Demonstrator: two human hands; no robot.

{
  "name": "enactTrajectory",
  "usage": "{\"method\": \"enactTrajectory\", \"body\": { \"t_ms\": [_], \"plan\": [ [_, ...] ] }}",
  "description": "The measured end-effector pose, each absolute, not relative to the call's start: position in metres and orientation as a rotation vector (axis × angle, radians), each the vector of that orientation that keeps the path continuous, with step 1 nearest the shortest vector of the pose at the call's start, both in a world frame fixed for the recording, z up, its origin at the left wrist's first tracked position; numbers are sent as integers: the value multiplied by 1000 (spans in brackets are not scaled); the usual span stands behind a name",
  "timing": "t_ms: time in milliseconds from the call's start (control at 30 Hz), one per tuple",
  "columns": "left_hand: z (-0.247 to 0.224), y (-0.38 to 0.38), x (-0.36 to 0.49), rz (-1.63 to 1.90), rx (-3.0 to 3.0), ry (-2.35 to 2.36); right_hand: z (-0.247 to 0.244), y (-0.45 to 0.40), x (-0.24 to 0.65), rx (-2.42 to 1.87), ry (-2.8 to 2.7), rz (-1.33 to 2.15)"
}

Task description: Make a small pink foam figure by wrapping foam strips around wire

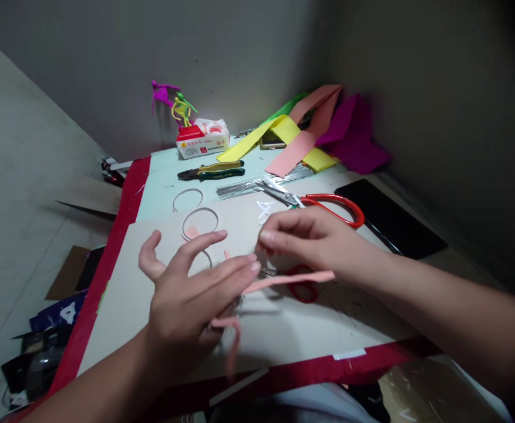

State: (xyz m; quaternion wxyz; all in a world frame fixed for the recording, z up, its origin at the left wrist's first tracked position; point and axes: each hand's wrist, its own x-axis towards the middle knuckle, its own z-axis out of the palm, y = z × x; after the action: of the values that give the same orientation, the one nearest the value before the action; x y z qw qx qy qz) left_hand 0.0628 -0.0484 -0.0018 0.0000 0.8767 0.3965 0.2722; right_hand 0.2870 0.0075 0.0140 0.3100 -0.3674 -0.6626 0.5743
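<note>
My left hand [189,296] is over the near part of the table, its thumb and some fingers stretched out. It holds a bent pink piece with thin limbs [290,281], one reaching right and another curling down below the palm; the part inside the hand is hidden. Just to the right, my right hand [314,235] is closed in a pinch, thumb against the fingers. What it grips, if anything, does not show. Under the hands lie small red-handled scissors [305,291], partly covered. Large red-handled scissors [357,212] lie right behind my right hand.
Wire rings [201,208] and pliers [222,170] lie left of a bundle of thin wires [239,189]. Behind stand a small box [204,141], a magenta figure [162,94] and folded coloured paper strips [283,126]. A black flat device [389,217] is at right. Red tape [127,205] edges the table.
</note>
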Motion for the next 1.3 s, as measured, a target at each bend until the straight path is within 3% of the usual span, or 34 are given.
{"method": "enactTrajectory", "body": {
  "t_ms": [233, 333, 800, 1067, 1300],
  "plan": [
    [4, -40, 69, 947, 2483, 1243, 15, -2, 295, -530, -2061, 14],
    [2, -41, 71, 965, 2415, 1234, 7, -3, 293, -430, -2183, -360],
    [1, -42, 73, 1090, 2419, 1208, -9, 0, 281, -658, -2222, 35],
    [9, -44, 73, 1031, 2090, 1456, 5, 5, 281, -995, -2089, 1020],
    [13, -40, 74, 959, 1647, 1485, -6, 10, 287, -687, -2144, 193]
  ]
}}
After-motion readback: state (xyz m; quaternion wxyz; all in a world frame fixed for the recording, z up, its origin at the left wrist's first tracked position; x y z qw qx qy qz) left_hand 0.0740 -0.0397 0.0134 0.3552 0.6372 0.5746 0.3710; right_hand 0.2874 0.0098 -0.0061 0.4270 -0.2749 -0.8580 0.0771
